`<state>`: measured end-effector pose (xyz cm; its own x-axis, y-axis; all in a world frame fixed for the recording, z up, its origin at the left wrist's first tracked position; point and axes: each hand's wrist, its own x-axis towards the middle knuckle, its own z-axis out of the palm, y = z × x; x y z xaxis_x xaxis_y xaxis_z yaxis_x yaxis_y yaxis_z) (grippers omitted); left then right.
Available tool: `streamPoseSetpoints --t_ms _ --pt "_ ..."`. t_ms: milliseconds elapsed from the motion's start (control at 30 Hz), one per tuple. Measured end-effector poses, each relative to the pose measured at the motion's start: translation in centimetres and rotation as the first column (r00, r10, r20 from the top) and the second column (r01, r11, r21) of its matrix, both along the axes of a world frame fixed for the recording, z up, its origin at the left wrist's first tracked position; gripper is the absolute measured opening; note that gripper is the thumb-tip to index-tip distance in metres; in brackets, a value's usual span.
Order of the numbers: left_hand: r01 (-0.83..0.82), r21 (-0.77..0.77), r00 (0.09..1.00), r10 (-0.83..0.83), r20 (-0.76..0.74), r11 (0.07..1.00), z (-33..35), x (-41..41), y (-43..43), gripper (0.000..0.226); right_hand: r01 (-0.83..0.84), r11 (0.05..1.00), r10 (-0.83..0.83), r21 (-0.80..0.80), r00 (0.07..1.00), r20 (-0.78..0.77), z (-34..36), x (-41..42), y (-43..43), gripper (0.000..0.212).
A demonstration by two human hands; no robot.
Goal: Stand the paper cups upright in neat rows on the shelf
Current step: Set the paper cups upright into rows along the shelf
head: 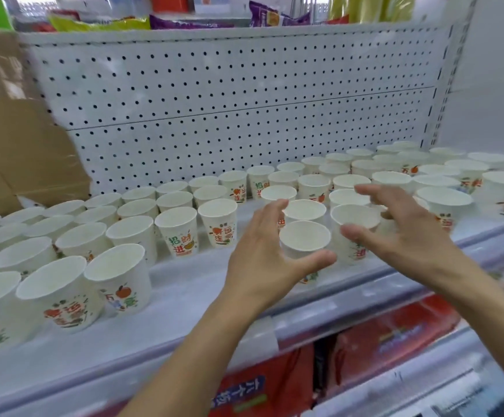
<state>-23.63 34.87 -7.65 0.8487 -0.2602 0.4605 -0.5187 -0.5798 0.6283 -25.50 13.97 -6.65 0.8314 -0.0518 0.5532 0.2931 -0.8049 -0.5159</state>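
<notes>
Several white paper cups with orange and green print stand upright in rows across the white shelf (184,284). My left hand (262,260) is spread open around the left side of a front cup (304,237), thumb in front of it, not clearly gripping. My right hand (395,227) hovers open to the right of a neighbouring cup (354,218), fingers apart above and beside it. More cups (181,230) fill the left and the far right (443,200) of the shelf.
A white pegboard back panel (229,100) rises behind the cups. A brown cardboard box (13,139) stands at the left. Snack bags (100,24) sit on the shelf above. Red packages (389,335) lie on the shelf below.
</notes>
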Motion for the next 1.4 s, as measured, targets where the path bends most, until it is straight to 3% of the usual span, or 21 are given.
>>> streamPoseSetpoints --t_ms 233,400,567,667,867,967,1033,1100,1167,1233,1400 --pt "-0.099 0.057 0.994 0.101 -0.034 0.993 0.1 0.3 0.5 0.072 0.004 0.997 -0.012 -0.075 0.993 -0.114 0.3 2.2 -1.0 0.073" --pt "-0.211 0.149 0.975 0.218 -0.034 0.966 0.6 -0.2 4.3 0.072 -0.046 0.995 0.027 -0.093 0.980 -0.197 0.7 2.1 -1.2 0.071" --pt "-0.344 0.190 0.936 0.352 -0.007 0.919 2.0 -1.2 8.8 0.077 -0.190 0.972 0.190 -0.140 0.982 -0.014 1.8 0.3 2.7 0.068" --pt "-0.411 0.191 0.909 0.415 0.019 0.891 3.1 -1.1 10.8 0.079 -0.291 0.946 0.296 -0.143 0.955 0.013 1.8 0.9 6.5 0.068" --pt "-0.430 0.465 0.889 0.453 0.069 0.774 3.6 -1.0 12.1 0.081 -0.394 0.903 0.398 -0.173 0.917 -0.009 0.6 3.5 12.4 0.069" --pt "-0.419 0.524 0.888 0.454 0.067 0.742 3.6 -1.1 12.6 0.086 -0.404 0.886 0.385 -0.226 0.914 -0.127 0.3 4.2 13.1 0.081" --pt "-0.405 0.545 0.893 0.445 0.064 0.734 4.0 -1.3 12.9 0.092 -0.431 0.880 0.392 -0.200 0.896 -0.207 0.4 4.3 12.5 0.091" --pt "-0.369 0.479 0.908 0.419 0.003 0.796 4.6 -1.6 13.3 0.087 -0.478 0.873 0.444 -0.098 0.861 -0.248 0.8 4.4 11.8 0.095" --pt "-0.308 0.396 0.929 0.364 -0.074 0.865 5.1 -1.7 13.5 0.081 -0.528 0.849 0.515 0.027 0.814 -0.268 1.0 4.6 11.2 0.090" --pt "-0.263 0.400 0.942 0.323 -0.091 0.878 5.4 -1.5 13.6 0.079 -0.548 0.833 0.546 0.078 0.792 -0.273 0.9 5.0 10.8 0.084" --pt "-0.267 0.414 0.945 0.322 -0.066 0.870 5.4 -1.2 13.4 0.073 -0.506 0.855 0.517 0.109 0.826 -0.223 0.3 5.5 11.2 0.076"
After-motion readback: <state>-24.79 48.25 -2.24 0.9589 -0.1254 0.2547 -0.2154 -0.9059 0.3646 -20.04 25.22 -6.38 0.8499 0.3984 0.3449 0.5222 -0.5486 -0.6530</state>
